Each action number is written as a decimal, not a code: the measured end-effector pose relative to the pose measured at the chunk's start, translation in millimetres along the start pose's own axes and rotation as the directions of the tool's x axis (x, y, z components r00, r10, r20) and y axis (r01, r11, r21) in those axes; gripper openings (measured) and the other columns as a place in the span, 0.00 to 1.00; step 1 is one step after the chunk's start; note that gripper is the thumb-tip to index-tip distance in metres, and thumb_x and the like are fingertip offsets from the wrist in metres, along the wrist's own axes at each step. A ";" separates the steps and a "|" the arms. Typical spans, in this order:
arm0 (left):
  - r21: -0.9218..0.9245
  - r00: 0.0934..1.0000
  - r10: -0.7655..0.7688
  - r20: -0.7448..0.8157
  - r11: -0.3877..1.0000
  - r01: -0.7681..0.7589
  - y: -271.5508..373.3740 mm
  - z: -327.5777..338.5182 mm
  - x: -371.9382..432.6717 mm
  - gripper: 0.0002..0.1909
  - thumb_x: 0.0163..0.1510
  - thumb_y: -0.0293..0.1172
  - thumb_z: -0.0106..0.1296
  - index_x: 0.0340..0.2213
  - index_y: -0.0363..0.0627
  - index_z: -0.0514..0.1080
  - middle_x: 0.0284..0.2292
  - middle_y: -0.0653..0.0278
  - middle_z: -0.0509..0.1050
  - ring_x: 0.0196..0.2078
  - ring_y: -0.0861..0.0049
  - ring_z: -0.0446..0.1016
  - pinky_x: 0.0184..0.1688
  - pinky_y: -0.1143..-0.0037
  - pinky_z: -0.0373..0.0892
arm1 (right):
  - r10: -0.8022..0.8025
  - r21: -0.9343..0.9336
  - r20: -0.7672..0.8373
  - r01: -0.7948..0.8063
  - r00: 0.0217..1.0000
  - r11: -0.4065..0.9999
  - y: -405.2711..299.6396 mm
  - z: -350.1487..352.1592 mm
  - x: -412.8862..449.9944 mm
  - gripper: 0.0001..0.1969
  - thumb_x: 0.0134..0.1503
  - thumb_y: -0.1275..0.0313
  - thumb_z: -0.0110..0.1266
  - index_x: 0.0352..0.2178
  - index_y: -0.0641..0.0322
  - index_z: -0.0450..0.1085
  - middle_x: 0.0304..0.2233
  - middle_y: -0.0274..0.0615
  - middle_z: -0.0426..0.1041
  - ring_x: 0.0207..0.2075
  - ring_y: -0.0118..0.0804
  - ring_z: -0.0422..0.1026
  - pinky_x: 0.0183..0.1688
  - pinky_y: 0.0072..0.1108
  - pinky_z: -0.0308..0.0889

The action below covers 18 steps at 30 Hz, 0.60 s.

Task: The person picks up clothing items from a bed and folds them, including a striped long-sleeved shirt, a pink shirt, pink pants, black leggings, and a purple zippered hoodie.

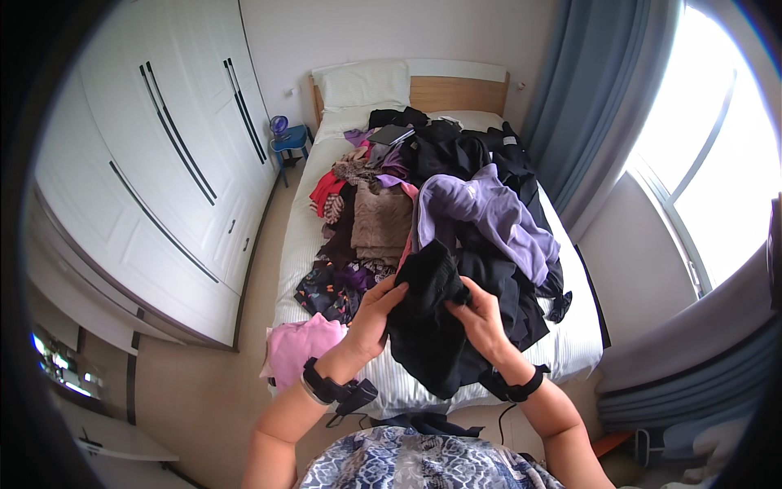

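A black knit garment (427, 330) hangs bunched between my two hands over the foot of the bed. My left hand (377, 312) pinches its left edge, and my right hand (479, 315) grips the right edge. Just beyond lie a lavender fleece garment (489, 205), a folded brown textured fabric (380, 220) and several black clothes (449, 150). A pink folded garment (305, 342) rests near the bed's left front corner, below a dark patterned cloth (327, 293). Which part of the black garment I hold cannot be told.
The bed (299, 244) has a white striped sheet and a pillow (365, 85). A dark flat notebook-like item (391, 134) lies on the clothes. White wardrobes (177, 134) stand left, with a blue stool (289, 139) bearing a small fan (279, 125). Blue curtains (580, 91) hang right.
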<state>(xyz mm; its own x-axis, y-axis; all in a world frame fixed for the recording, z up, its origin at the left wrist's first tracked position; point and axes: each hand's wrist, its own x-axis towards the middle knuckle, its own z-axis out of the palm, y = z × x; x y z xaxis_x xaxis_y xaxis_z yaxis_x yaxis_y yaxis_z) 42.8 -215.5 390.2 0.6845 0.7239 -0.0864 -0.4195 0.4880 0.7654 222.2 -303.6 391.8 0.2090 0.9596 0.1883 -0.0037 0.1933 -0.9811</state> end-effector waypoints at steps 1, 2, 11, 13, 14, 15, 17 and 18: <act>-0.001 1.000 0.002 -0.003 1.000 -0.002 0.6 -0.2 0.6 0.16 0.60 0.28 0.44 0.49 0.39 0.68 0.43 0.64 0.74 0.44 0.81 0.73 0.48 0.80 0.67 | 0.021 0.022 0.010 -0.022 1.000 1.000 0.0 -5.1 0.8 0.11 0.58 0.81 0.50 0.43 0.68 0.67 0.35 0.27 0.71 0.38 0.16 0.66 0.44 0.12 0.62; -0.025 1.000 -0.019 0.006 0.999 0.019 0.4 -0.9 1.7 0.15 0.60 0.28 0.44 0.47 0.39 0.69 0.43 0.64 0.75 0.44 0.80 0.73 0.48 0.80 0.68 | 0.001 0.017 0.032 -0.001 1.000 1.000 -1.9 -8.9 1.8 0.09 0.58 0.81 0.49 0.41 0.67 0.67 0.34 0.26 0.70 0.38 0.15 0.65 0.44 0.11 0.61; -0.092 0.960 -0.163 0.227 0.978 0.188 14.3 4.7 -3.1 0.16 0.60 0.27 0.41 0.50 0.43 0.65 0.40 0.65 0.75 0.38 0.78 0.77 0.38 0.78 0.73 | -0.048 0.118 0.054 0.041 0.997 0.992 11.5 -22.6 13.6 0.08 0.56 0.79 0.53 0.39 0.66 0.69 0.33 0.25 0.69 0.36 0.17 0.67 0.43 0.12 0.60; 0.253 0.998 0.006 0.065 0.967 -0.023 18.1 -4.2 1.5 0.14 0.61 0.29 0.42 0.48 0.44 0.66 0.37 0.66 0.76 0.33 0.79 0.78 0.30 0.79 0.73 | 0.029 0.325 0.108 -0.063 0.994 0.944 2.3 -18.7 1.8 0.11 0.55 0.82 0.51 0.41 0.66 0.69 0.35 0.27 0.71 0.38 0.18 0.68 0.45 0.12 0.61; 0.314 0.997 0.014 0.076 0.949 -0.037 19.4 -6.6 1.6 0.16 0.61 0.33 0.44 0.50 0.43 0.62 0.38 0.64 0.74 0.38 0.76 0.76 0.40 0.75 0.72 | 0.011 0.391 0.115 -0.056 0.993 0.919 9.6 -15.9 -1.7 0.14 0.54 0.83 0.50 0.44 0.65 0.69 0.37 0.30 0.75 0.38 0.21 0.72 0.45 0.14 0.65; 0.314 0.996 0.008 0.086 0.949 -0.035 16.1 4.0 2.9 0.16 0.61 0.33 0.44 0.50 0.43 0.62 0.38 0.64 0.74 0.38 0.76 0.76 0.40 0.75 0.72 | -0.040 0.371 0.088 0.005 0.995 0.928 11.2 -15.6 -4.7 0.15 0.53 0.84 0.50 0.44 0.65 0.69 0.36 0.30 0.75 0.37 0.21 0.72 0.43 0.13 0.65; 0.085 0.977 0.205 0.053 0.974 -0.209 9.9 28.7 -5.0 0.23 0.61 0.38 0.46 0.54 0.43 0.57 0.46 0.60 0.70 0.48 0.71 0.71 0.52 0.70 0.65 | -0.043 0.355 0.078 0.012 0.996 0.935 -5.0 -8.6 -7.7 0.14 0.56 0.84 0.49 0.44 0.66 0.68 0.36 0.28 0.73 0.39 0.19 0.70 0.45 0.13 0.63; 0.000 0.973 0.203 0.108 0.979 -0.205 10.7 33.5 -13.7 0.35 0.58 0.48 0.50 0.58 0.43 0.50 0.54 0.57 0.62 0.57 0.68 0.62 0.60 0.66 0.56 | -0.051 0.360 0.078 0.019 0.996 0.933 -9.8 -7.8 -7.5 0.14 0.56 0.84 0.49 0.44 0.66 0.68 0.36 0.28 0.73 0.39 0.19 0.70 0.45 0.13 0.63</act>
<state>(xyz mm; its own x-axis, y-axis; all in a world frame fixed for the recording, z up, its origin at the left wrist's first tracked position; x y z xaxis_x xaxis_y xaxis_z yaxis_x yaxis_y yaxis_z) 48.9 -236.6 421.0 0.6449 0.7513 0.1403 -0.5508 0.3296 0.7668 228.3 -314.2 399.7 0.1318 0.9616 0.2409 -0.3510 0.2725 -0.8958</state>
